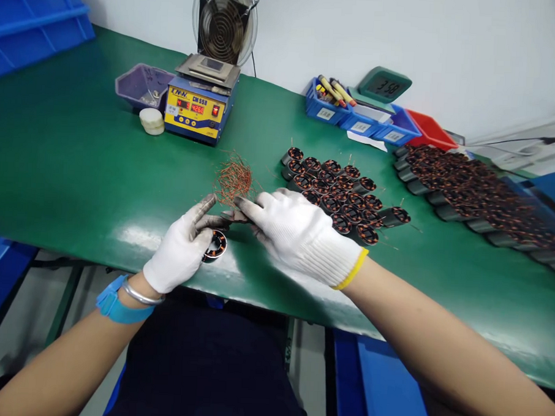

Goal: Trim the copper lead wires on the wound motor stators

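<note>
Currently left hand (181, 253) has its grip clenched around one wound coil (215, 244) at lower centre of the green surface (77, 162); right hand (299, 230) pinches its lead. Wire clippings (234, 178) lie above; finished coils (337, 195) cluster centre-right, many more (471, 192) wait at right.

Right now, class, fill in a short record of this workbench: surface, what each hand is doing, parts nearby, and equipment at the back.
Surface: green bench mat
Left hand: gloved, holds a wound coil
Right hand: gloved, fingertips meet the left hand's above the coil
Beside the hands: heap of copper wire offcuts
Right of the hands: cluster of wound coils
Far right: larger batch of coils
Back: solder pot, fan, blue bins, clock
</note>
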Action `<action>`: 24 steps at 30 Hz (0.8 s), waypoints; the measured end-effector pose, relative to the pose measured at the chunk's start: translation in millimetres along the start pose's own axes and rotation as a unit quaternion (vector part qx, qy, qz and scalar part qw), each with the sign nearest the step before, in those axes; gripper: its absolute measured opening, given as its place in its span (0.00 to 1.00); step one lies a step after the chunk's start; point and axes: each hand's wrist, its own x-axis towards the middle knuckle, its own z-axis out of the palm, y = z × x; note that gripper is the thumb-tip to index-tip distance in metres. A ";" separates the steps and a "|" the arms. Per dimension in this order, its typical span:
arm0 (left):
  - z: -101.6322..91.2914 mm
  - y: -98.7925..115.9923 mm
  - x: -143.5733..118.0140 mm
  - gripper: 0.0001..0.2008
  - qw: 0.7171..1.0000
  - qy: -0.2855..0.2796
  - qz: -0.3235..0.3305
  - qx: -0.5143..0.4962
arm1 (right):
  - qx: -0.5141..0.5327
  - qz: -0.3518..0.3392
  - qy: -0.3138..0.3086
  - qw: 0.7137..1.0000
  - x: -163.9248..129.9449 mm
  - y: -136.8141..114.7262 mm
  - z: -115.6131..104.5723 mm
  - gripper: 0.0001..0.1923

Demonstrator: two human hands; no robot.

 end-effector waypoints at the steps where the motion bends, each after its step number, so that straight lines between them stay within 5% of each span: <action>1: 0.5 0.2 -0.1 0.35 1.000 0.001 0.000 -0.001 | -0.006 -0.014 0.002 1.000 2.4 -0.3 -0.6 0.23; 15: -1.9 -8.6 2.2 0.33 0.999 -0.012 0.030 0.006 | -0.043 -0.092 -0.046 0.994 30.4 1.6 -19.3 0.21; 24: -1.8 -6.3 1.8 0.33 0.999 -0.018 0.027 0.014 | -0.064 -0.099 -0.141 0.983 47.0 5.0 -42.0 0.19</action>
